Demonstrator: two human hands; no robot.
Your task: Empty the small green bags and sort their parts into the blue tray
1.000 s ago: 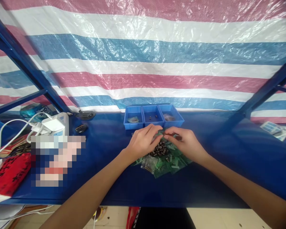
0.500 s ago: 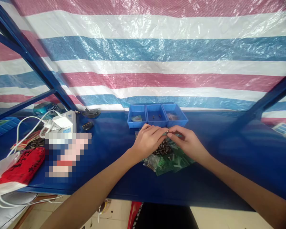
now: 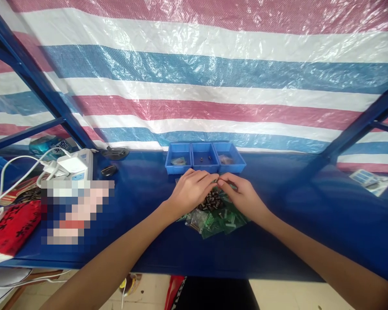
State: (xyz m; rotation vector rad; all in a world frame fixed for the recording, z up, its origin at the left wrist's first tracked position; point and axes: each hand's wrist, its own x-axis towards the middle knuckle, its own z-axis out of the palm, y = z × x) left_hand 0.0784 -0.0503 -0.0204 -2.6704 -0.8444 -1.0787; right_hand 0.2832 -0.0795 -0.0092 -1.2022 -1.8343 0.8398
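Observation:
My left hand (image 3: 193, 188) and my right hand (image 3: 241, 192) meet fingertip to fingertip over a pile of small dark-and-silver metal pieces (image 3: 211, 201), which look like screws. Both are closed in a pinch around a tiny item between them, too small to name. Under and around the pile lie clear and green plastic packets (image 3: 210, 226) with small parts inside. Just beyond my hands stand three blue bins in a row. A packet lies in the left bin (image 3: 178, 169), a few small metal pieces in the middle bin (image 3: 205, 168), and a pale packet in the right bin (image 3: 231, 168).
On the blue table (image 3: 278, 181), a white power strip (image 3: 84, 165) with plugs and cables stands at the left, beside a black mouse-like object (image 3: 109, 171). A red cloth bag (image 3: 16, 232) lies at the left edge. Striped plastic sheeting (image 3: 194, 86) hangs behind, between blue frame posts.
The whole view has shifted slightly, so the scene sits further left. My hands keep their fingertips together over the pile, with little movement relative to the table.

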